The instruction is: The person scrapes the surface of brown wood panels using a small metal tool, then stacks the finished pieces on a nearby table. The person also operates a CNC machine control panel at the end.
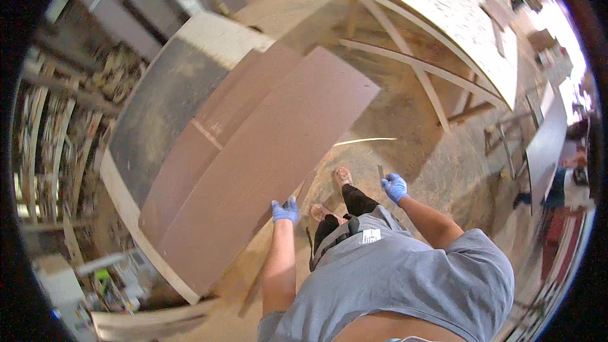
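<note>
My left hand (285,210), in a blue glove, grips the near edge of a long reddish-brown board (272,158) that lies slanted across a stack of similar boards. My right hand (395,187), also in a blue glove, is closed around a small thin dark tool (380,171) and hangs free above the floor, apart from the board. My feet stand on the dusty floor between my two hands.
More brown boards (183,171) and a dark sheet (161,107) lie on a pale workbench (120,196). A tilted chipboard table on a wooden frame (443,19) stands at the upper right. Shelves of timber (57,126) line the left. Another person (567,183) stands at the far right.
</note>
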### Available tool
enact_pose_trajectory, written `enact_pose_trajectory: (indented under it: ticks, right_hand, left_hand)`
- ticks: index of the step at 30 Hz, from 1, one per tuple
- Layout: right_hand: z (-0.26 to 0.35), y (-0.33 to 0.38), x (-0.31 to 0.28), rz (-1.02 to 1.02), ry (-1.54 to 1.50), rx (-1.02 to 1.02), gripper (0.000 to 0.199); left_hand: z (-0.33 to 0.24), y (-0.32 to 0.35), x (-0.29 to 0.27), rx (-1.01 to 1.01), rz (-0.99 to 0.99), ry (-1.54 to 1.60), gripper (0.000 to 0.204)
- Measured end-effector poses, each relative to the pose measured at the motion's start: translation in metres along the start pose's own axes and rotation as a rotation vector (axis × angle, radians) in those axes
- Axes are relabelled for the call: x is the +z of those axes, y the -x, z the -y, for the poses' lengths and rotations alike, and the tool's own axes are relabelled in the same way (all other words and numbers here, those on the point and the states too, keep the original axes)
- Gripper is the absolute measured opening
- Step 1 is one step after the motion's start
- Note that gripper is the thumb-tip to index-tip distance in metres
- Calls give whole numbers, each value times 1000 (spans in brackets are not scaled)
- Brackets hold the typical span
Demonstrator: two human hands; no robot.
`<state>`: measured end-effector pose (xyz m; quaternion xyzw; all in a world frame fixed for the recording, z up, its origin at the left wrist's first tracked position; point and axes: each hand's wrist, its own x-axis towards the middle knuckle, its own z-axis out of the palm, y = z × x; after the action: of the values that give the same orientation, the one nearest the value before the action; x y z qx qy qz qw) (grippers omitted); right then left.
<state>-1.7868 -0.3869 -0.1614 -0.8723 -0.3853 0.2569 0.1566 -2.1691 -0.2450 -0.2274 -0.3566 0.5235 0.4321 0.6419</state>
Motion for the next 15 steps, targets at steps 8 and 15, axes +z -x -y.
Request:
enact_pose_trajectory:
  ticks: [8,15]
  right_hand:
    - [-73,-20,-36,6,-210,167,25]
    - [-131,-84,-95,44,-760,231,24]
  left_hand:
    - [41,9,25,199,-18,-142,45]
    - [150,19,136,65,155,-326,51]
